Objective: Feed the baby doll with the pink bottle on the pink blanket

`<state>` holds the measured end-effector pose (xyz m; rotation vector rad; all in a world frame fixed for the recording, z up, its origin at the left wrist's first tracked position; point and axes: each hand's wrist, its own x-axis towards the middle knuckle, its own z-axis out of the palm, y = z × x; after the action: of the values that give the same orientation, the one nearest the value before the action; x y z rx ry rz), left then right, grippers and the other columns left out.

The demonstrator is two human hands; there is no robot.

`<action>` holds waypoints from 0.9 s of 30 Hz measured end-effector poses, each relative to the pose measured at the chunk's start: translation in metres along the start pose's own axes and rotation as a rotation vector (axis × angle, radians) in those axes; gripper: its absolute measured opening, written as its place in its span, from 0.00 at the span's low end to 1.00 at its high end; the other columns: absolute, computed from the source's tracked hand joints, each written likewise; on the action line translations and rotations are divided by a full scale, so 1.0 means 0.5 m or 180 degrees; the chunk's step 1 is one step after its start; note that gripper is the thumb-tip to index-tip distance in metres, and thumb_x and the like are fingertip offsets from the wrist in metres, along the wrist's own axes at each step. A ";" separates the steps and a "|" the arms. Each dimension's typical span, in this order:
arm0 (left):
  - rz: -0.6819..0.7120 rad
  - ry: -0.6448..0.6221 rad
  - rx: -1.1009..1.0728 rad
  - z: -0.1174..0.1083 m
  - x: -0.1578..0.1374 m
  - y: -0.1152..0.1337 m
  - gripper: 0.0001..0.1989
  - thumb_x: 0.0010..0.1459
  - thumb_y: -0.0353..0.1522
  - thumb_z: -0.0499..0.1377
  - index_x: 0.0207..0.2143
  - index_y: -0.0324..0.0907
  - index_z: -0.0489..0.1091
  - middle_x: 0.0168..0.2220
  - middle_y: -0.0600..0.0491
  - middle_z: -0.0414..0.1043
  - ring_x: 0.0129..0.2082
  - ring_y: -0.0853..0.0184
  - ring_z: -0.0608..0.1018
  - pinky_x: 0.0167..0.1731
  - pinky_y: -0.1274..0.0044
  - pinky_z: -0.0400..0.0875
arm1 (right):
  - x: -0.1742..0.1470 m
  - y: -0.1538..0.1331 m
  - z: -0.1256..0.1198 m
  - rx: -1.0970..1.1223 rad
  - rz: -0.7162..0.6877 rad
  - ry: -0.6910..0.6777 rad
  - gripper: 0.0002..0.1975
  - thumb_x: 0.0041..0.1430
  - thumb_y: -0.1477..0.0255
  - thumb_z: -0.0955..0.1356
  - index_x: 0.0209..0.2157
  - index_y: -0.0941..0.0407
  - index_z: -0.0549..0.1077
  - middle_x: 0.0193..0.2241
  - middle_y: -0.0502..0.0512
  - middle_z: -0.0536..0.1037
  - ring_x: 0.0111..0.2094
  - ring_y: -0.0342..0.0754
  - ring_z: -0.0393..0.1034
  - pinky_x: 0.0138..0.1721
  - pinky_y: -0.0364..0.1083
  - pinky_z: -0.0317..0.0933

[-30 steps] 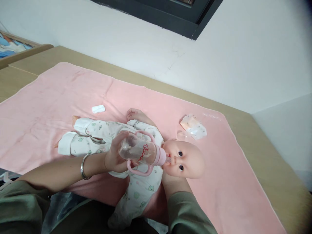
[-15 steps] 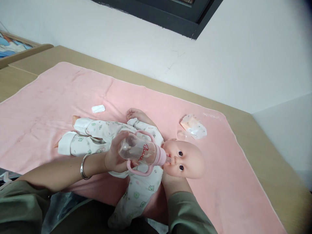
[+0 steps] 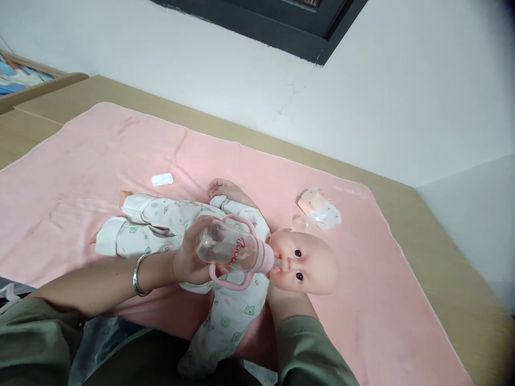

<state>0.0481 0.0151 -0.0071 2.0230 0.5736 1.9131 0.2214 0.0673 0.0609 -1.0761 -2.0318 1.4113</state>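
A baby doll point(image 3: 309, 262) in a white printed outfit lies on its back on a pink blanket point(image 3: 386, 300), head to the right. My left hand point(image 3: 195, 252) is wrapped round the lower end of a clear baby bottle point(image 3: 227, 246) with pink handles and a pink collar. The bottle lies tilted above the doll's chest, and its teat touches the doll's mouth. My right hand reaches under the doll's head and neck; only the wrist and forearm point(image 3: 292, 305) show, and the fingers are hidden beneath the doll.
Beyond the doll's head sits a small clear plastic packet point(image 3: 319, 208) with something peach-coloured inside. A folded white cloth point(image 3: 162, 179) lies near the doll's feet. The wooden tabletop point(image 3: 132, 99) meets a white wall with a dark frame point(image 3: 281, 32) on it.
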 end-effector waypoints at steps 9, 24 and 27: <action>-0.0080 -0.0012 -0.0040 0.000 0.003 0.005 0.42 0.60 0.40 0.65 0.69 0.44 0.47 0.49 0.43 0.66 0.45 0.60 0.73 0.43 0.68 0.76 | 0.020 -0.116 0.013 0.0330 0.0068 0.0274 0.20 0.57 0.57 0.59 0.43 0.54 0.72 0.41 0.51 0.75 0.56 0.46 0.67 0.49 0.45 0.68; -0.0056 -0.0039 -0.0027 -0.002 0.009 0.007 0.41 0.60 0.39 0.64 0.69 0.44 0.48 0.49 0.44 0.66 0.45 0.60 0.73 0.44 0.68 0.75 | 0.010 -0.082 0.020 0.0535 0.0555 0.0240 0.24 0.53 0.50 0.64 0.42 0.55 0.71 0.43 0.52 0.77 0.59 0.43 0.61 0.50 0.42 0.64; -0.0040 -0.0012 -0.0014 -0.001 0.005 0.006 0.42 0.59 0.40 0.65 0.69 0.44 0.48 0.50 0.44 0.65 0.46 0.60 0.73 0.45 0.68 0.75 | 0.010 -0.069 0.022 0.0531 0.0563 0.0248 0.22 0.55 0.50 0.64 0.41 0.54 0.71 0.42 0.51 0.77 0.59 0.43 0.62 0.49 0.42 0.65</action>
<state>0.0479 0.0138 -0.0032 2.0151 0.5795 1.9012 0.1985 0.0588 0.0882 -1.2415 -1.7663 1.5691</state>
